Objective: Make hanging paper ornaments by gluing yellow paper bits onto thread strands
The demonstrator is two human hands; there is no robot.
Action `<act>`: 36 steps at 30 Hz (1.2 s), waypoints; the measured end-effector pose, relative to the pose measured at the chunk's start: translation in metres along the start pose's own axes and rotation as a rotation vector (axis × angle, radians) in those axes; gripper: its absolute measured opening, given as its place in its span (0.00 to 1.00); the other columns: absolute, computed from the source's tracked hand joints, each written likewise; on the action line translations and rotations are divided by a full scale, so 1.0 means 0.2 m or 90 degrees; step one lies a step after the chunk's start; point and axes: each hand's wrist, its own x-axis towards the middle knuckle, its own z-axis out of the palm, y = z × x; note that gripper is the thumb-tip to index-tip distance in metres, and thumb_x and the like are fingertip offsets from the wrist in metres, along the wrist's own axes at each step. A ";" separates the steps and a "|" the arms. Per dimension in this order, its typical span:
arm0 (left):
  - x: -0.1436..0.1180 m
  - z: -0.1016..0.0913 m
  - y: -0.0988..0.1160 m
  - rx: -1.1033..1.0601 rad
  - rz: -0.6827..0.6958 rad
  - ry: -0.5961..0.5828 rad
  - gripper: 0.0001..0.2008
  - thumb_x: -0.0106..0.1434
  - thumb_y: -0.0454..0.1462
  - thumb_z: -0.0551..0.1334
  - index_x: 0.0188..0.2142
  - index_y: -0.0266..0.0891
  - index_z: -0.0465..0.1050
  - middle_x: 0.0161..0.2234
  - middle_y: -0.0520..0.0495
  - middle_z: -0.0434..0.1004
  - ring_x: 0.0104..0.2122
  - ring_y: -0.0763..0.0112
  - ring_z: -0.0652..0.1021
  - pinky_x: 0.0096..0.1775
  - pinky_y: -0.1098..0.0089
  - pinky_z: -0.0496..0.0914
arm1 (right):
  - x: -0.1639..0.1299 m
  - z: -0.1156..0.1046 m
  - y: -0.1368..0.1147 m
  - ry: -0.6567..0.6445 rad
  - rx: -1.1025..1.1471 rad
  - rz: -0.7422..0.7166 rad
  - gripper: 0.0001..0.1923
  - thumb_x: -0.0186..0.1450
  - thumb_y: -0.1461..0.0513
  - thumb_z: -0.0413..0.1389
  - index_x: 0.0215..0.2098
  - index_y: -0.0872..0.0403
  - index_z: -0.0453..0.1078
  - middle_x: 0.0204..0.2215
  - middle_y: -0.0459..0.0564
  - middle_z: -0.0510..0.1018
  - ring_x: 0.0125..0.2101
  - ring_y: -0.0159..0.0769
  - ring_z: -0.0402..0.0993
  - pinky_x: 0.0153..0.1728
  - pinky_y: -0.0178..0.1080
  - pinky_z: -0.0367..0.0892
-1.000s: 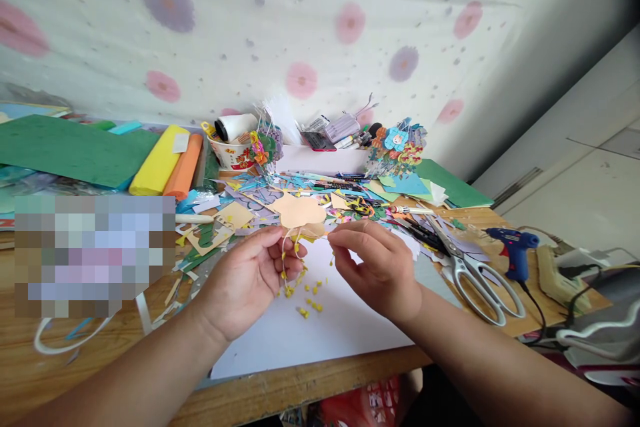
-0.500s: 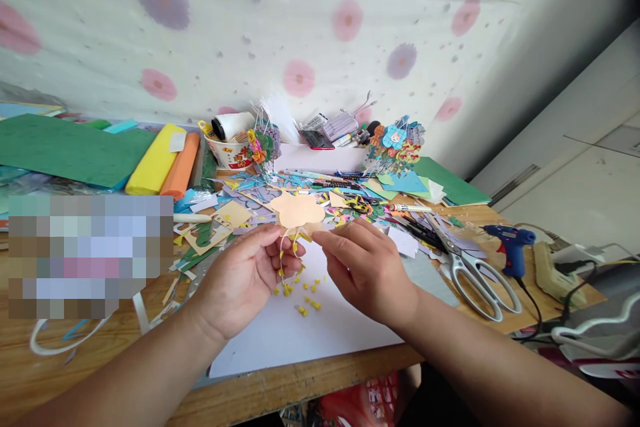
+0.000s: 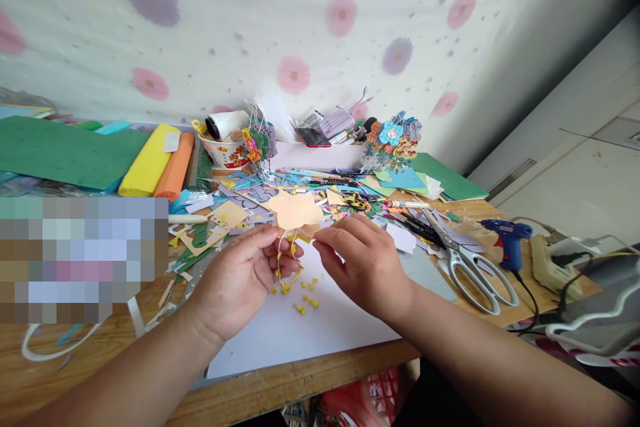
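Above the white sheet (image 3: 320, 327), the left hand (image 3: 240, 280) is pinching the peach paper cutout (image 3: 295, 211); right hand (image 3: 363, 263) fingers are closing on its yellow-tipped threads (image 3: 283, 265). Next seemingly calls for steady, delicate threading.

I can make out no word, brand or number that reads clearly from here. The white paper cup with red and yellow printing (image 3: 226, 155), far on the counter (image 3: 100, 347) just left of the middle, carries red marks on its wall, but they are too small and blurred for me to read. The pixelated patch at the left hides whatever lies there.
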 end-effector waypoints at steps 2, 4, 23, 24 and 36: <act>0.00 0.00 0.00 0.011 0.005 -0.010 0.08 0.60 0.27 0.59 0.26 0.35 0.74 0.22 0.49 0.74 0.23 0.72 0.76 0.24 0.74 0.71 | 0.00 0.00 0.00 -0.010 0.000 -0.006 0.09 0.67 0.67 0.53 0.41 0.54 0.74 0.27 0.49 0.77 0.29 0.35 0.69 0.31 0.37 0.65; 0.00 0.00 0.00 0.017 0.008 -0.017 0.08 0.59 0.28 0.60 0.26 0.35 0.74 0.22 0.49 0.74 0.23 0.72 0.76 0.24 0.74 0.72 | -0.01 0.00 0.00 -0.025 -0.002 -0.023 0.12 0.67 0.68 0.52 0.46 0.55 0.74 0.27 0.48 0.76 0.29 0.35 0.69 0.31 0.38 0.65; 0.01 -0.02 -0.01 0.039 0.022 -0.040 0.07 0.57 0.28 0.63 0.23 0.35 0.74 0.21 0.50 0.74 0.23 0.71 0.76 0.25 0.73 0.73 | 0.00 -0.02 -0.01 -0.077 0.006 -0.024 0.15 0.65 0.69 0.51 0.46 0.55 0.74 0.25 0.47 0.75 0.26 0.35 0.66 0.30 0.38 0.63; 0.01 -0.02 -0.01 0.043 0.025 -0.045 0.06 0.56 0.29 0.63 0.23 0.35 0.74 0.21 0.50 0.74 0.23 0.71 0.76 0.25 0.73 0.73 | 0.00 -0.02 -0.01 -0.080 0.013 -0.016 0.14 0.65 0.69 0.51 0.46 0.55 0.74 0.24 0.47 0.75 0.26 0.35 0.66 0.30 0.38 0.63; 0.02 -0.01 0.00 0.000 -0.027 0.013 0.12 0.62 0.28 0.57 0.23 0.34 0.72 0.21 0.49 0.73 0.22 0.72 0.76 0.25 0.74 0.73 | 0.01 -0.06 0.01 -0.100 0.271 0.111 0.15 0.65 0.63 0.56 0.50 0.57 0.72 0.30 0.50 0.78 0.29 0.35 0.74 0.33 0.39 0.70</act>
